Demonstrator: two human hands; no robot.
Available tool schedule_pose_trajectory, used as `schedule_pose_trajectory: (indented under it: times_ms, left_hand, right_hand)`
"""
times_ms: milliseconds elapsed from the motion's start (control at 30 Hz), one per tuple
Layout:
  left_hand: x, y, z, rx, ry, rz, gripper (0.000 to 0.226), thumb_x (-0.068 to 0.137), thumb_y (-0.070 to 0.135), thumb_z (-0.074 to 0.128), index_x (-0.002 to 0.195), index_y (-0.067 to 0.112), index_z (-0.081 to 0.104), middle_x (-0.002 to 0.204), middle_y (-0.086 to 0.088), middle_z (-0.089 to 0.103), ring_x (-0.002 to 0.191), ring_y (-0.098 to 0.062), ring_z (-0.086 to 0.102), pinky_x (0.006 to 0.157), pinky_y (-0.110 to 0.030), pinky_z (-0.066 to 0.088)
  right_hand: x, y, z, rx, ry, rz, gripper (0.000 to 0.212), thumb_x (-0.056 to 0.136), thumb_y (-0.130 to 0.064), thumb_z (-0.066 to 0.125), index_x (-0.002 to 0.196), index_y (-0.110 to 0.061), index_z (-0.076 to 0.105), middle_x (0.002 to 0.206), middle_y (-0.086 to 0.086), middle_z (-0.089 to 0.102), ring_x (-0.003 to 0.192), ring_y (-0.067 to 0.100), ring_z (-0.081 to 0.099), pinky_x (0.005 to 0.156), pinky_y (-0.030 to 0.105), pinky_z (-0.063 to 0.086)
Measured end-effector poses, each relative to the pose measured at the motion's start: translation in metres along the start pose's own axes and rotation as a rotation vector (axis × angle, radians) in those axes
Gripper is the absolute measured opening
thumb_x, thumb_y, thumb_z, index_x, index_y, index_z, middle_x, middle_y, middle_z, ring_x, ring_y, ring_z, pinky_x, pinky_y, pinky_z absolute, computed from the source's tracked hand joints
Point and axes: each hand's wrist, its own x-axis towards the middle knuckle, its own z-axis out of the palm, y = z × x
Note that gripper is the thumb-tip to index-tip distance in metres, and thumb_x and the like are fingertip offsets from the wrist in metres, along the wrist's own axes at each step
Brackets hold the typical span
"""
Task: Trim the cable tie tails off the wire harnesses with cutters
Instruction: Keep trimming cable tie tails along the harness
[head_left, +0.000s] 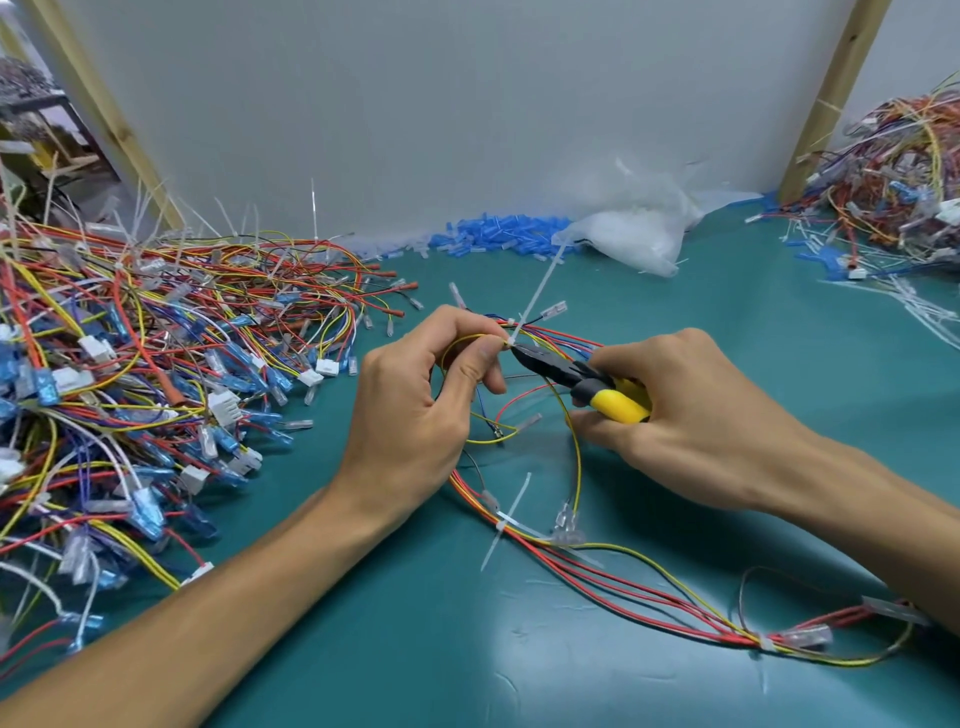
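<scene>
Two hands are at work over the green desk (727, 322). Your left hand (415, 410) pinches a wire harness (571, 566) between thumb and forefinger, just beside the head of a white cable tie, holding that part of the bundle raised off the desk. The cable tie tail (540, 292) stands up and leans away to the right. Your right hand (691, 415) is curled round the yellow handles of the cutters (582, 382). Their dark nose points left and meets the tie at its head, right by your left thumb. Whether the blades are parted or together there is too small to tell.

The rest of the harness, red, orange and yellow wires, trails toward you and off to the right across the desk. It carries a second cable tie (506, 512) whose long tail lies on the desk below your left hand.

A big heap of harnesses (130, 389) with untrimmed tails fills the left of the desk, and another heap (893, 182) sits at the far right. A drift of blue sleeves (498, 236) and a clear plastic bag (634, 228) lie along the grey back wall.
</scene>
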Motion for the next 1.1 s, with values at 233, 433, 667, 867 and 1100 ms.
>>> schedule_pose_trajectory:
  times_ms: [233,433,667,867,1100]
  left_hand:
    - [0.001,0.002,-0.001,0.01,-0.001,0.005,0.009,0.104,0.01,0.06,0.101,0.012,0.069,0.073,0.004,0.067,0.071,-0.015,0.064,0.071,-0.036,0.052]
    - [0.001,0.003,-0.001,0.042,0.001,0.033,0.009,0.103,0.008,0.061,0.1,0.01,0.069,0.071,0.003,0.066,0.07,-0.012,0.063,0.071,-0.028,0.049]
    - [0.001,0.005,-0.001,0.062,0.0,0.04,0.009,0.103,0.008,0.061,0.099,0.01,0.069,0.071,0.003,0.066,0.07,-0.011,0.063,0.071,-0.024,0.048]
    - [0.0,0.006,-0.001,0.081,-0.011,0.044,0.009,0.103,0.006,0.062,0.098,0.009,0.069,0.07,0.003,0.066,0.069,-0.011,0.063,0.071,-0.027,0.049]
    - [0.0,0.007,-0.001,0.082,-0.012,0.054,0.009,0.102,0.006,0.062,0.098,0.009,0.069,0.071,0.004,0.066,0.07,-0.011,0.063,0.071,-0.026,0.048]
  right_hand:
    - [-0.001,-0.002,0.001,0.008,0.031,-0.002,0.031,0.086,-0.038,0.074,0.071,-0.017,0.057,0.057,0.006,0.043,0.061,0.033,0.039,0.053,0.046,0.042]
    - [-0.001,-0.004,-0.002,-0.001,0.064,-0.018,0.026,0.086,-0.038,0.072,0.073,-0.02,0.059,0.056,0.006,0.043,0.06,0.03,0.038,0.052,0.043,0.04]
    - [-0.001,-0.006,-0.005,-0.039,0.032,-0.031,0.026,0.086,-0.036,0.069,0.069,-0.022,0.056,0.054,0.006,0.043,0.058,0.032,0.04,0.052,0.044,0.042]
    - [0.0,-0.005,-0.008,-0.085,0.031,-0.037,0.024,0.088,-0.027,0.07,0.069,-0.02,0.056,0.056,0.008,0.04,0.063,0.038,0.039,0.052,0.046,0.044]
    - [0.002,-0.004,-0.015,-0.127,0.028,-0.081,0.015,0.084,-0.019,0.067,0.072,-0.013,0.062,0.058,0.014,0.036,0.064,0.038,0.034,0.047,0.044,0.037]
